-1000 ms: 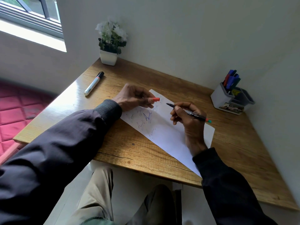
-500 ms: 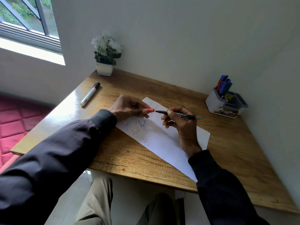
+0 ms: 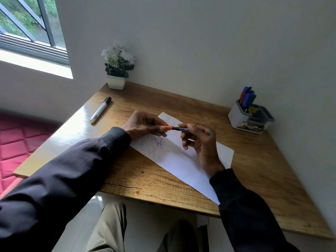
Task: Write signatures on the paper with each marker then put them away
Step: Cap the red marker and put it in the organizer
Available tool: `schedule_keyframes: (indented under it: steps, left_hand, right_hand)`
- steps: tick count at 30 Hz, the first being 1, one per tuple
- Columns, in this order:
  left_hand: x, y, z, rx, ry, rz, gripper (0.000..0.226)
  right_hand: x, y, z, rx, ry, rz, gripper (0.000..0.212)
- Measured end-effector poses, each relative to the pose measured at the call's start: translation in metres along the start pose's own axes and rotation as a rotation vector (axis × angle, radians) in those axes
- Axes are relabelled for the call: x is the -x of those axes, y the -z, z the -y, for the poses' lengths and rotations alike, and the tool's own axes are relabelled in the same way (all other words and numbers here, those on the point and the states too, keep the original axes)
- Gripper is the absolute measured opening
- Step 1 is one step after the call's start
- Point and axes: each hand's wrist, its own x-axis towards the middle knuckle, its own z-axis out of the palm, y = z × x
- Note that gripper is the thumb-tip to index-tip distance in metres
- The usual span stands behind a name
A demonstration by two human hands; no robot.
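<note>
Head view, down over a wooden desk point(image 3: 254, 170). Reaches in from the lower left with the left hand point(image 3: 143, 124), dark sleeve to the wrist, fingers curled, thumb and fingertips pinching an orange cap point(image 3: 168, 127). Grips a thin black marker point(image 3: 181, 129) in the right hand point(image 3: 198, 140), fingers and thumb curled round the barrel, wrist bent, green-and-orange end poking out to the right past the knuckles. Cap and marker tip held in one line, end to end; touching or already slid together, cannot tell. Both hands raised just above the far end of a white paper point(image 3: 181, 160) lying slanted across the desk, with blue and dark scribbled signatures near the left wrist.

Far right, against the wall: a white-and-grey organiser point(image 3: 236, 117) with several compartments. In its tall left compartment, a bunch of markers point(image 3: 246, 97) standing upright, blue, red and green. Something yellow in the compartment beside it; contents of the other grey compartments too dark to tell.

Far left corner: a white pot point(image 3: 116, 82) with white flowers and dark leaves. Near it, flat on the desk, a silver marker point(image 3: 100, 112) with a black cap, well apart from the paper.
</note>
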Motion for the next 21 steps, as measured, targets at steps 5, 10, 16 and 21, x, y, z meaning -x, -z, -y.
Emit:
schedule_keyframes:
  steps: [5, 10, 16, 21]
  left_hand:
    - [-0.001, -0.003, -0.001, -0.021, -0.055, -0.041, 0.019]
    - [-0.002, -0.012, -0.006, -0.056, -0.127, -0.139, 0.017]
    - [-0.014, -0.022, -0.024, -0.152, -0.165, -0.179, 0.011]
    - [-0.016, -0.018, -0.031, -0.021, -0.130, -0.148, 0.020]
  right_hand:
    - [-0.002, 0.003, 0.003, -0.025, -0.008, -0.043, 0.009]
    - [-0.002, 0.004, -0.001, 0.041, 0.018, -0.060, 0.010]
    - [-0.004, 0.011, -0.005, 0.109, 0.013, -0.102, 0.008]
    - [-0.012, 0.022, 0.008, 0.355, 0.087, -0.053, 0.009]
